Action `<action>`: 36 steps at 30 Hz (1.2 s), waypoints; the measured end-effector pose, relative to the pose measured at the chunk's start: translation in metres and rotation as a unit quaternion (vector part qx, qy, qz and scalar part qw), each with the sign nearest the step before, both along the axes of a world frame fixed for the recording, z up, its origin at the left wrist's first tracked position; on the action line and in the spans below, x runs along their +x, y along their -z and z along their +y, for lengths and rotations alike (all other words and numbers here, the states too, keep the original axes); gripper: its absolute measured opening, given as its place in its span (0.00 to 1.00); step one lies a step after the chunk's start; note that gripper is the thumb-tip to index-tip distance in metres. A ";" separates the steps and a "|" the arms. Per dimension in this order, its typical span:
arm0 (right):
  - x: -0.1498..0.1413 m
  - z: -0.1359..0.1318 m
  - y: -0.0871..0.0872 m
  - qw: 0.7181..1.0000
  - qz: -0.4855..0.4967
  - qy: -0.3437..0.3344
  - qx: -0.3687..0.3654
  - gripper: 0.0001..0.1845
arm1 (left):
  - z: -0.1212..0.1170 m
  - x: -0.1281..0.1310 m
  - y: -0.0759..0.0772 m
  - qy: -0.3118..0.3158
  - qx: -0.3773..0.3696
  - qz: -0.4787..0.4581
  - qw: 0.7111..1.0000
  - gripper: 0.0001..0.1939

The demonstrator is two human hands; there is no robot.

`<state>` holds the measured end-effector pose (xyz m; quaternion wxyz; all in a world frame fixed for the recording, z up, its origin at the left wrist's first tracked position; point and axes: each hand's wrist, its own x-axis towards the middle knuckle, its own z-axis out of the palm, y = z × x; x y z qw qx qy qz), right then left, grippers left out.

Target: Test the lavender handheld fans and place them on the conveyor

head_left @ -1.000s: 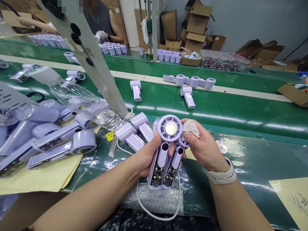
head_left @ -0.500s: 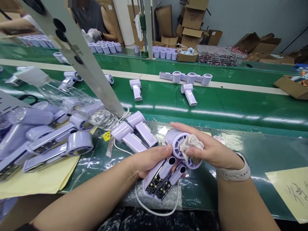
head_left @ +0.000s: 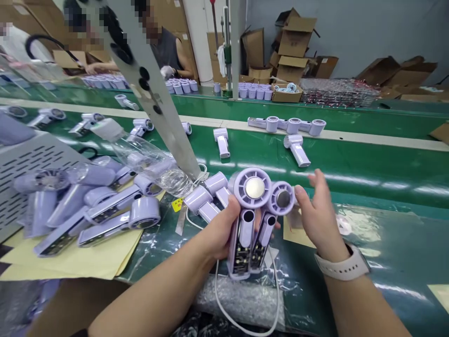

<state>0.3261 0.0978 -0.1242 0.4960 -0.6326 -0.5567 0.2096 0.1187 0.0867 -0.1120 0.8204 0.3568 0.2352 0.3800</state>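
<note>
My left hand [head_left: 222,229] grips two lilac handheld fans side by side, heads up. The left fan [head_left: 255,187] has a shiny silver disc in its round grille; the disc on the right fan [head_left: 281,198] looks darker. Both handles are uncovered, showing circuit boards with small lights. My right hand [head_left: 319,215] is just right of the fan heads, fingers apart, its thumb side near the right fan's rim; whether they touch is unclear. No cloth shows in it. Two more fans [head_left: 200,202] lie behind my left hand, and a white cable [head_left: 220,304] loops below the held pair.
A pile of lilac fans [head_left: 115,224] lies on yellow paper at left, near a plastic bottle [head_left: 150,157]. A slanted metal post [head_left: 164,121] rises behind. Several fans lie along the green conveyor [head_left: 256,150]. Across it, people work beside rows of lilac parts [head_left: 180,86] and cardboard boxes [head_left: 296,40].
My right hand has moved off the left fan's face to the right, and the pale crumpled cloth is out of sight. The fans are now more upright. The view has shifted left.
</note>
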 end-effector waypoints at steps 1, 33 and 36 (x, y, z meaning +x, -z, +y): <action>-0.003 -0.001 0.001 1.000 0.009 -0.004 0.011 0.43 | 0.000 -0.001 -0.003 -0.043 0.039 0.003 0.998 0.40; -0.029 -0.025 -0.032 0.779 0.552 -0.227 -0.191 0.22 | 0.011 -0.016 -0.021 -0.047 0.056 0.037 0.997 0.32; -0.030 -0.026 -0.034 0.762 0.575 -0.237 -0.180 0.19 | 0.009 -0.013 -0.017 -0.104 0.077 0.089 0.988 0.43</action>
